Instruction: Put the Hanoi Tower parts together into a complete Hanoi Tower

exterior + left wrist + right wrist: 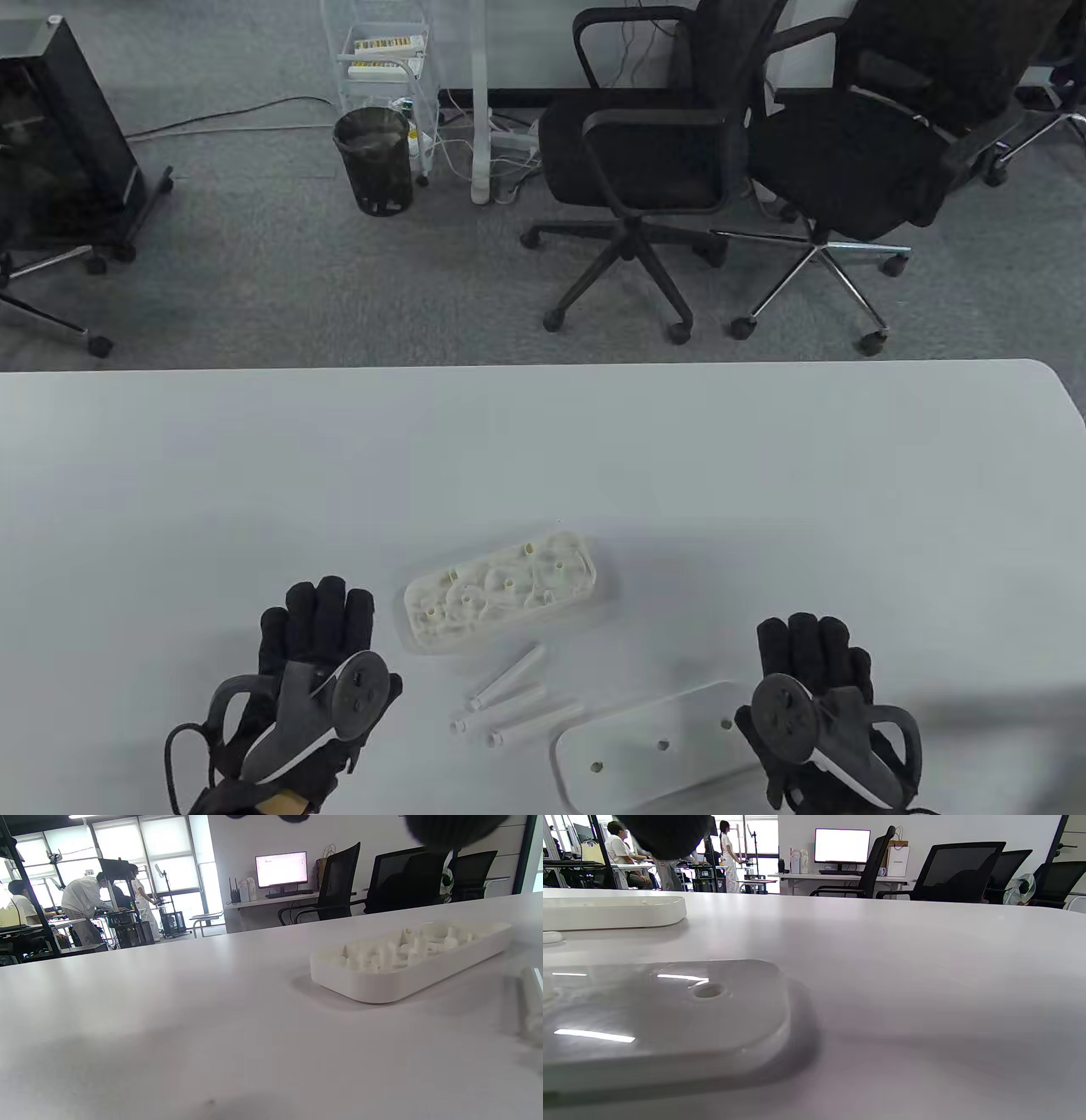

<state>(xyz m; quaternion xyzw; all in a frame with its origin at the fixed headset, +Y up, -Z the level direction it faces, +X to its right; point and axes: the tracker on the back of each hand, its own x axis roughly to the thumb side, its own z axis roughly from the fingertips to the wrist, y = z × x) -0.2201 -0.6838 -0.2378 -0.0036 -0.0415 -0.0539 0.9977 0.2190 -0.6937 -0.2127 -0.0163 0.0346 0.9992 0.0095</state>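
A white tray holding several white ring parts lies on the table between my hands; it also shows in the left wrist view and the right wrist view. Three white pegs lie side by side in front of it. A white base plate with three holes lies at the near edge; it also shows in the right wrist view. My left hand rests flat on the table left of the tray, holding nothing. My right hand lies flat at the plate's right end, holding nothing.
The white table stretches far and wide beyond the parts. Two black office chairs and a black bin stand on the floor past the far edge.
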